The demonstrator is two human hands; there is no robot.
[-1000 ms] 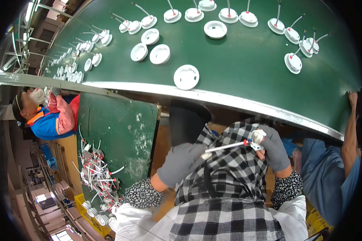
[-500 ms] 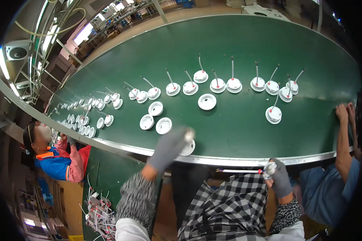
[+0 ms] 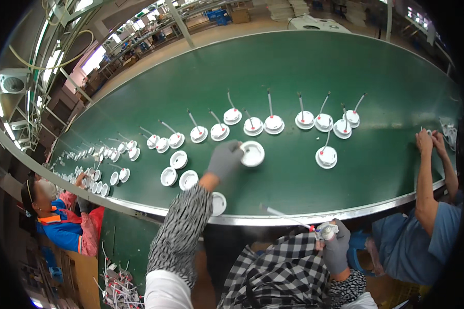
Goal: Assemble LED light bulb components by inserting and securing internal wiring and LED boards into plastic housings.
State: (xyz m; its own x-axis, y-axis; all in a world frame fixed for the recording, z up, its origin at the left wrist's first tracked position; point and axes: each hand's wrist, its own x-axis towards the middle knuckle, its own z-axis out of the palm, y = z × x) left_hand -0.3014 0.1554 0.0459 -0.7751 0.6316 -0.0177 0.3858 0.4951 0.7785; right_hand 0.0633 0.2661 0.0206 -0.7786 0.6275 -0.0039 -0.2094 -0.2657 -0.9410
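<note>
My left hand (image 3: pixel 226 158), in a grey glove, reaches out over the green bench. Its fingers pinch the left rim of a white cup-shaped round housing (image 3: pixel 253 154), whose hollow side faces up. Low on the right, in front of the checked apron, my gloved right hand (image 3: pixel 337 250) is closed around a small white and metallic part with a cable (image 3: pixel 288 215). This pale cable has a red piece at its base and points left. Another white housing (image 3: pixel 218 204) lies by the bench's near edge, beside my left forearm. Several similar housings (image 3: pixel 178 159) sit left of my hand.
Beyond my left hand stand several white round units with upright cables (image 3: pixel 274 124). A metal edge (image 3: pixel 314 216) borders the green bench (image 3: pixel 376 170). A pile of cabled parts (image 3: pixel 121 286) lies lower left. One person (image 3: pixel 62 221) works at left, another (image 3: pixel 423 221) at right.
My left hand has moved forward from the near edge and taken hold of the housing's rim. My right hand still holds the cabled part. The whole view has shifted.
</note>
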